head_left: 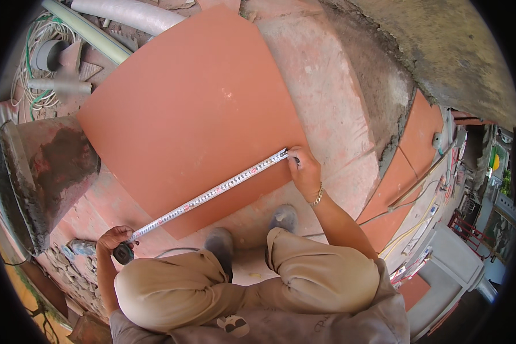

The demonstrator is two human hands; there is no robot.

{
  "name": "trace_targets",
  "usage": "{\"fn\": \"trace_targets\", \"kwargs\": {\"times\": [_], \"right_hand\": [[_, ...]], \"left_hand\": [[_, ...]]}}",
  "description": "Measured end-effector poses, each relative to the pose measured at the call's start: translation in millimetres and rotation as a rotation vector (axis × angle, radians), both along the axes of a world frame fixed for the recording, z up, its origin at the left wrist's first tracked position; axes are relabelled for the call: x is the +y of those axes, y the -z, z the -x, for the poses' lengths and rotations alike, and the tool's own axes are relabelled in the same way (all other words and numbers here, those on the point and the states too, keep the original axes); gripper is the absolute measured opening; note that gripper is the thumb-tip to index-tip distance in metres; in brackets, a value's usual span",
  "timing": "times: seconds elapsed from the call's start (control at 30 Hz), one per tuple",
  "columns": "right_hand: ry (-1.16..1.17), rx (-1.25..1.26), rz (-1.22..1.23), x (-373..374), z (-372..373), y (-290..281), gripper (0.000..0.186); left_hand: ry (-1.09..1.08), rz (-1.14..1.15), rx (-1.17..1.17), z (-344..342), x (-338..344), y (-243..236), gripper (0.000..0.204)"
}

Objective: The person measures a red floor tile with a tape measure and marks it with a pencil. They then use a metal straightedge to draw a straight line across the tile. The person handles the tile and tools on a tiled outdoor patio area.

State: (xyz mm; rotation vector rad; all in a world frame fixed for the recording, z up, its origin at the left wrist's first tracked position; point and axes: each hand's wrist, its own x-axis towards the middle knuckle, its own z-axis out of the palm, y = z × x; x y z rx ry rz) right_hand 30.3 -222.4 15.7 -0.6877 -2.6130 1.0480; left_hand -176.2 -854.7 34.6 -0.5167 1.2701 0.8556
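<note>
A large flat terracotta tile (194, 114) lies below me, with a steel measuring tape (218, 190) drawn diagonally across its lower part. My left hand (113, 237) grips the black tape case (124, 253) beyond the tile's lower-left edge, fingers wrapped round it. My right hand (305, 172) is closed on the tape's hooked end at the tile's right edge. I squat with both boots at the tile's lower edge.
A mortar-stained bucket (57, 178) stands left. Pipes (92, 34) and coiled hoses (43, 97) lie top left. A cracked concrete edge (453, 51) rises top right. More tiles (418, 132), cables and a grey machine (441, 269) are at the right.
</note>
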Motion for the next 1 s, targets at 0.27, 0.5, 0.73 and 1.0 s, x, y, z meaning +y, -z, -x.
{"fn": "trace_targets", "kwargs": {"times": [0.27, 0.5, 0.73, 1.0], "right_hand": [[0.0, -0.037, 0.016, 0, 4, -4, 0.013], [0.009, -0.138, 0.049, 1, 6, -11, 0.013], [0.024, -0.121, 0.074, -1, 3, -9, 0.012], [-0.024, -0.156, 0.1, 3, 1, -2, 0.014]], "left_hand": [[0.044, 0.017, -0.078, 9, 27, -14, 0.029], [0.004, -0.082, 0.116, -1, 76, -13, 0.032], [-0.039, -0.176, 0.31, -19, 106, -10, 0.019], [0.011, 0.007, 0.562, -35, 107, -6, 0.021]]}}
